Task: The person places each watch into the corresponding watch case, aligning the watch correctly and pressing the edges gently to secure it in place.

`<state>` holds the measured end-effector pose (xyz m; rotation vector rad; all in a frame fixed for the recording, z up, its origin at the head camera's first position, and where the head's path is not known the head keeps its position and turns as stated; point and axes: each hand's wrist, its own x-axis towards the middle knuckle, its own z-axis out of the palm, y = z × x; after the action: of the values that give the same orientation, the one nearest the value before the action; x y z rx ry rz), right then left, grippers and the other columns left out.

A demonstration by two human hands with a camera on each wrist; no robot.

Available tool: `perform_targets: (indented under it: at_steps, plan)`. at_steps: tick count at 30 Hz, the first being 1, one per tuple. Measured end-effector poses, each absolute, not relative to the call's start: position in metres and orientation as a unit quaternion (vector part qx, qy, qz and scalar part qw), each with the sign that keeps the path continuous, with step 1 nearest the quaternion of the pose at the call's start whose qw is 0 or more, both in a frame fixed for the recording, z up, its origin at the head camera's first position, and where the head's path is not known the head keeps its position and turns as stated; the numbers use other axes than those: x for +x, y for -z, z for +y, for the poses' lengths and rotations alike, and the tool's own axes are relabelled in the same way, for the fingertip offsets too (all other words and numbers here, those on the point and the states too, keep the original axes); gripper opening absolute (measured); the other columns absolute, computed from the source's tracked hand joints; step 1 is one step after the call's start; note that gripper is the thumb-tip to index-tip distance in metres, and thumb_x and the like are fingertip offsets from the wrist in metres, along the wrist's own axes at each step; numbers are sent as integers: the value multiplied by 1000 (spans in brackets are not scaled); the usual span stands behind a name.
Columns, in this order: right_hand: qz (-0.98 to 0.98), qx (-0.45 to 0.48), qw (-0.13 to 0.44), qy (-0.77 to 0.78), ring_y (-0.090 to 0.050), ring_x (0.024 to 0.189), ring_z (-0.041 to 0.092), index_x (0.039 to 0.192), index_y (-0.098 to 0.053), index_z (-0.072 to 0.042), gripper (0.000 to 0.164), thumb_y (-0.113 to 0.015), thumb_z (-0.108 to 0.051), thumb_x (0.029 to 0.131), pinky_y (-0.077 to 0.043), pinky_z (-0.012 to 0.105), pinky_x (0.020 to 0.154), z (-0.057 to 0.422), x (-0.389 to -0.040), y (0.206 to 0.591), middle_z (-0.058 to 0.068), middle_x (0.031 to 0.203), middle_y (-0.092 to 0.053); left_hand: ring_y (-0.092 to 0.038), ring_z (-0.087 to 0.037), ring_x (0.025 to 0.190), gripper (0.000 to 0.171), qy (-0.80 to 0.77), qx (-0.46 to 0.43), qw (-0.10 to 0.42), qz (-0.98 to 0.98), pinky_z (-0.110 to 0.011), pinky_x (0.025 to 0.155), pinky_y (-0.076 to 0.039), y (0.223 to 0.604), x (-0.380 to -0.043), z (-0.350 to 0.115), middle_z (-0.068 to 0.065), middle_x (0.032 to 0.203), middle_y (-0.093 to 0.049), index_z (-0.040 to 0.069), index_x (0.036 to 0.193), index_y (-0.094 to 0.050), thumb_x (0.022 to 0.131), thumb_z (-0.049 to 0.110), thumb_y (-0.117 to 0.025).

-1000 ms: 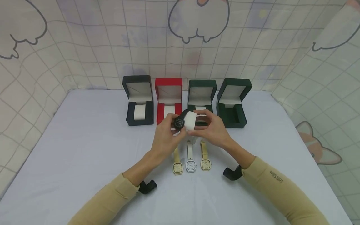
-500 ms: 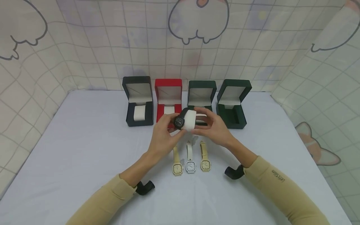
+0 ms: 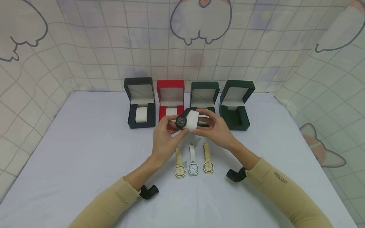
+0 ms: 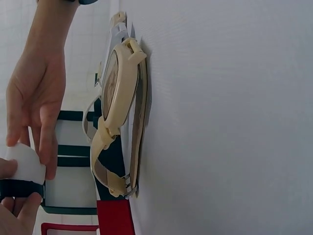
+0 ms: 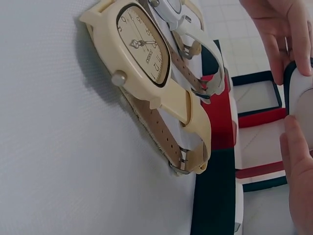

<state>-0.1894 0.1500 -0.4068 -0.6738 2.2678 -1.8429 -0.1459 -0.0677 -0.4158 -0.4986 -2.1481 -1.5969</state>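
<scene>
A black watch (image 3: 181,122) sits with its strap around a white watch cushion (image 3: 192,121), held up in front of the boxes. My left hand (image 3: 163,136) pinches the watch side, with fingers behind and thumb below. From the other side, my right hand (image 3: 215,130) grips the white cushion between thumb and fingers. In the left wrist view the dark strap (image 4: 22,188) lies over the cushion's lower part. Three more watches lie in a row beneath the hands: a cream one (image 3: 180,171), a white one (image 3: 193,168) and another cream one (image 3: 208,167).
Along the back stand a dark box (image 3: 132,119), a red box (image 3: 170,83) and two green boxes, one in the middle (image 3: 204,85) and one at right (image 3: 244,117), lids up. White cushions sit in all except the right green box. A patterned cloth (image 3: 196,60) hangs behind the white table (image 3: 85,142).
Both hands have shifted the watch and cushion very slightly away from me. The left hand's hold has changed a little, and the other watches and boxes stay in place.
</scene>
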Motion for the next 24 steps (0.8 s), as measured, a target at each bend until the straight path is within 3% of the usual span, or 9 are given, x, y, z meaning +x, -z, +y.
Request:
perform_targets:
  at_steps: [8,16,24]
  plan:
    - [753,-222,67,616,-56,131,30,148,-50,-6,70,-81,4,86,-54,33,97,149,-189,406,10,148,-49,-64,-19,88,46,563,-187,213,-776,-32,83,-60,414,-145,-68,-12,109,-63,-3,121,-59,84,0,-85]
    - [750,-221,58,621,-57,128,31,145,-52,-5,69,-82,6,84,-55,32,95,147,-190,405,11,144,-51,-64,-22,84,42,559,-200,241,-767,-39,78,-62,416,-147,-66,-14,108,-64,-5,118,-59,83,-4,-83]
    - [765,-212,52,606,-60,124,30,145,-53,-7,68,-83,0,85,-55,32,94,146,-191,404,11,140,-54,-66,-21,88,39,552,-201,255,-768,-34,80,-61,418,-146,-62,-15,111,-63,-5,119,-60,86,-4,-80]
